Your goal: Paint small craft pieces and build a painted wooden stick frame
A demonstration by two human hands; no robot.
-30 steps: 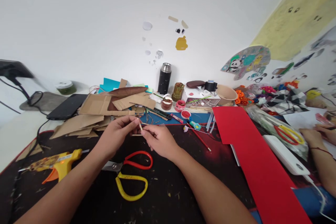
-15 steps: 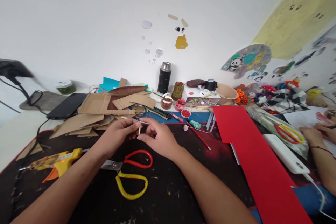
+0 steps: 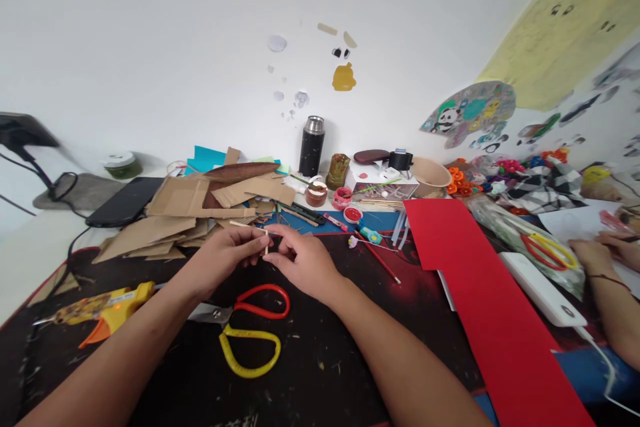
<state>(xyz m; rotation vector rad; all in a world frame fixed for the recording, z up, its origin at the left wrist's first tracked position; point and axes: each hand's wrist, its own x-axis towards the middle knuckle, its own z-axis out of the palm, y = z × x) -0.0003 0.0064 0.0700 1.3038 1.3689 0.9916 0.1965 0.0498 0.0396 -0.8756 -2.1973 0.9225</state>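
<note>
My left hand (image 3: 231, 248) pinches a thin pale wooden stick (image 3: 240, 224) that pokes out past its fingers to the upper left. Close against it, my right hand (image 3: 303, 259) has thumb and forefinger on a short upright stick (image 3: 267, 241), which meets the first one between the two hands. Fingers hide part of the joint. Below the hands lie scissors (image 3: 250, 333) with one red and one yellow handle loop, blades under my left forearm. A yellow glue gun (image 3: 120, 303) rests left of that forearm.
Cut cardboard pieces (image 3: 150, 237) pile up behind my left hand. A black thermos (image 3: 311, 147), paint jars (image 3: 316, 195) and a red pencil (image 3: 383, 263) are farther back. Red card (image 3: 493, 300) and a white power strip (image 3: 543, 290) lie right. Another person's hands (image 3: 595, 257) are at far right.
My hands have drawn slightly closer together, and the sticks have turned a little between the fingers. The view has shifted slightly; the tools lie where they were.
</note>
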